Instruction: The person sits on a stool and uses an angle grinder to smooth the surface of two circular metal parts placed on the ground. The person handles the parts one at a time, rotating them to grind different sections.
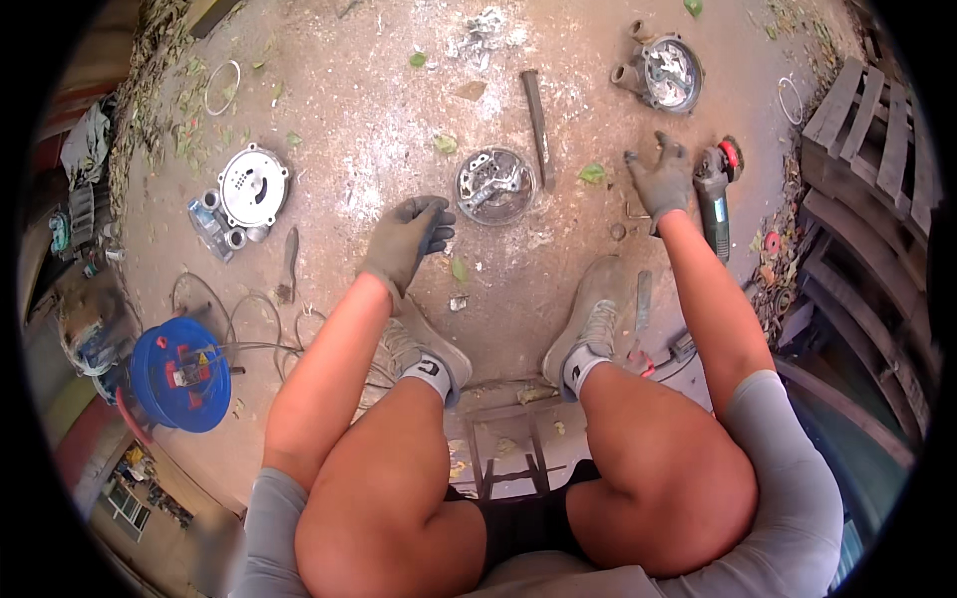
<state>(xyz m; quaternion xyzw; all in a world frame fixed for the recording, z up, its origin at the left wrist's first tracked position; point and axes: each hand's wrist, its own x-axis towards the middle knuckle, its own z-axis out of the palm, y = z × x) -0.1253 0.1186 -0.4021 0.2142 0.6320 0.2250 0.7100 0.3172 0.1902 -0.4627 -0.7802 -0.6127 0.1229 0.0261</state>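
My left hand, in a grey-brown work glove with dark fingertips, hovers left of a round metal housing with pale residue in it. Its fingers are stretched out and nothing shows in them. My right hand, gloved alike, reaches forward with fingers spread and holds nothing. Just right of it lies an angle grinder with a red-edged head. Beyond that hand sits a second round housing with two pipe stubs and white residue inside. A long, flat-headed metal bar lies between the two housings.
On the left are a round perforated metal plate on a pipe fitting, a narrow brush and a blue cable reel with loose cable. A flat metal strip lies by my right shoe. Wooden pallets line the right side.
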